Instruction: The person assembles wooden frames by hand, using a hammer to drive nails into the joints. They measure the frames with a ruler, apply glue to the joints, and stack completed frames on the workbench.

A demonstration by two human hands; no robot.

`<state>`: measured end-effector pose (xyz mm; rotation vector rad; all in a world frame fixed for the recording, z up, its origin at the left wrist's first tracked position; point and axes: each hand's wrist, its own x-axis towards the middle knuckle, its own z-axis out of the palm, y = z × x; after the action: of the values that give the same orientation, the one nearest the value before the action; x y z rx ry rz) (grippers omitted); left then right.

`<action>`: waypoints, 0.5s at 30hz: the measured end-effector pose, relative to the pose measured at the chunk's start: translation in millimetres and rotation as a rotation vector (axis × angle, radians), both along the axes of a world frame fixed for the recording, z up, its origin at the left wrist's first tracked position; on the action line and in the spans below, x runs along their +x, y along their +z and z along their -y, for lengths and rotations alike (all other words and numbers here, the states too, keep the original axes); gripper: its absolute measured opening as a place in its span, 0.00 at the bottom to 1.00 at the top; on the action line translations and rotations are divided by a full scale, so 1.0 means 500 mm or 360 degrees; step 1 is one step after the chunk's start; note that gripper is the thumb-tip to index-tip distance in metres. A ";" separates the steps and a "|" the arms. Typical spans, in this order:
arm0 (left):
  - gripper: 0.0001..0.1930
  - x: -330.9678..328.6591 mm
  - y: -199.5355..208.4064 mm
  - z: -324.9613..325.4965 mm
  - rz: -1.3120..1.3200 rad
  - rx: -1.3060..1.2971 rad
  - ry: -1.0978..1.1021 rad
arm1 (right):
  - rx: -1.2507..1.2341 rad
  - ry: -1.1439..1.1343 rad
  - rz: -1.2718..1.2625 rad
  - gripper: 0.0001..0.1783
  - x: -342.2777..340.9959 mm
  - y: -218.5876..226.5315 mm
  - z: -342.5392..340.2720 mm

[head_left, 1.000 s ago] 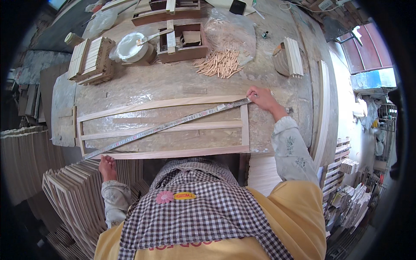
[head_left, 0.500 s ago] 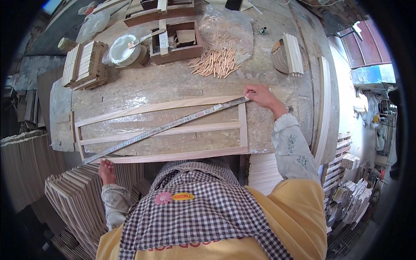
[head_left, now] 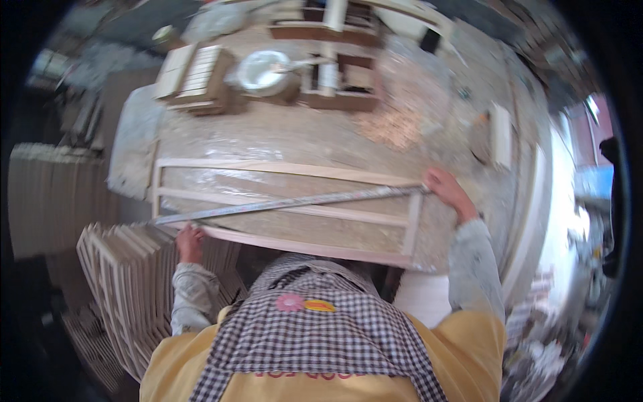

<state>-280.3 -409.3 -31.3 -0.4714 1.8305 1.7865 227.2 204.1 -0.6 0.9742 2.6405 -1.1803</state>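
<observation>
A pale wooden frame (head_left: 321,251) with a middle rail lies flat on the workbench in front of me. Across it runs a long measuring stick (head_left: 288,203) with a marked scale, slanting from the near left corner to the far right one. My right hand (head_left: 450,191) is closed on the stick's end at the far right corner. At the near left, my left hand (head_left: 190,242) has its fingers curled against the frame's near rail, just below the stick. The fingertips are blurred there.
Farther back on the workbench (head_left: 268,137) are stacked wood pieces (head_left: 194,80), a white bucket (head_left: 263,72), a wooden box (head_left: 341,100) and a heap of dowels (head_left: 395,126). Wood strips (head_left: 501,137) lie at right. Many slatted frames (head_left: 127,281) lean below left.
The whole view has swung, so bench, frame and hands appear shifted right and turned, with blur. Both hands keep their places on the stick and frame.
</observation>
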 end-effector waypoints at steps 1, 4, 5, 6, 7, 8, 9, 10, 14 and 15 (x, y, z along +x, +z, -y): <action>0.05 0.002 -0.002 -0.006 -0.0045 0.0002 0.0062 | -0.0173 -0.0088 -0.0266 0.10 0.008 -0.011 0.003; 0.13 0.045 -0.008 -0.046 -0.0716 -0.0938 -0.0155 | -0.0476 -0.0182 -0.0276 0.06 -0.001 0.020 0.007; 0.12 0.095 0.027 -0.121 -0.1183 -0.1259 -0.0319 | -0.0631 -0.0259 -0.0270 0.06 0.007 0.019 0.010; 0.12 0.114 0.038 -0.126 -0.1342 -0.1243 -0.0533 | -0.0641 -0.0289 -0.0285 0.05 -0.008 0.017 0.022; 0.14 0.148 0.077 -0.180 -0.1561 -0.1157 -0.0623 | -0.0634 -0.0357 -0.0290 0.05 -0.013 0.014 0.026; 0.16 0.178 0.122 -0.214 -0.1710 -0.1154 -0.0809 | -0.0574 -0.0335 -0.0329 0.05 -0.035 0.014 0.033; 0.17 0.188 0.137 -0.234 -0.1819 -0.1039 -0.1015 | -0.0512 -0.0314 -0.0372 0.05 -0.062 0.014 0.049; 0.18 0.194 0.159 -0.263 -0.1816 -0.0990 -0.1308 | -0.0445 -0.0310 -0.0409 0.05 -0.085 0.014 0.060; 0.22 0.210 0.148 -0.335 -0.2164 -0.0936 -0.1913 | -0.0349 -0.0235 -0.0554 0.11 -0.251 0.035 0.135; 0.21 0.209 0.138 -0.343 -0.2187 -0.0902 -0.1972 | -0.0137 -0.0112 -0.0633 0.13 -0.292 0.053 0.161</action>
<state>-175.8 -237.6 37.7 1.7575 2.3970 0.5241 81.2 123.7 25.8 0.9042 2.8317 -1.6414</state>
